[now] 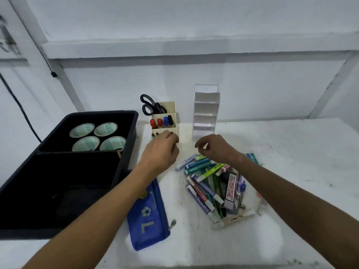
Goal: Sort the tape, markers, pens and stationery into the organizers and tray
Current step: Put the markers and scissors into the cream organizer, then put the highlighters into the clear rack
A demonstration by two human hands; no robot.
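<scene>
- your left hand (163, 147) sits at the front compartment of the beige desk organizer (164, 121), fingers curled over small dark items there; whether it pinches one or only touches cannot be told.
- your right hand (214, 147) hovers above the near end of the pile of highlighters and pens (208, 183), fingers loosely curled with nothing seen between them, likely poised to pick the next piece.
- the organizer already holds the scissors (150, 104) in the rear slot and red, blue and black markers (161, 121) in the middle slot, graded by height so that each stays reachable.
- four tape rolls (97, 136) lie flat in the far section of the black tray (128, 144); the near section is too dark to read.
- the clear tiered organizer (206, 111) stands just behind your right hand with its shelves bare, probably meant for the pile.
- a blue pencil case (148, 216) lies partly under your left forearm; the pile's right edge is hidden by your right forearm, and the labels are blurred.
</scene>
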